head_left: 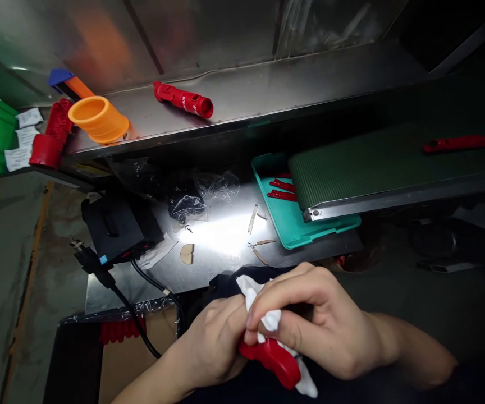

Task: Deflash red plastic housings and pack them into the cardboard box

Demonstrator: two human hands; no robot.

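Observation:
My left hand (217,339) is closed around one end of a red plastic part (277,362), whose other end sticks out toward the lower right. My right hand (318,322) pinches a white cloth (248,287) against that red part, thumb and fingers pressed together. Cloth shows above the fingers, between them, and hanging below beside the part. The two hands touch in front of my body. Just beyond them, a pair of nippers (261,244) with tan handles lies on the metal bench (221,269).
A teal tray (305,238) with red strips sits under the end of a green conveyor (352,174), which carries a red piece (461,143). On the shelf are an orange ring (99,120) and a red tube (183,101). A black box (116,227) with cables stands left.

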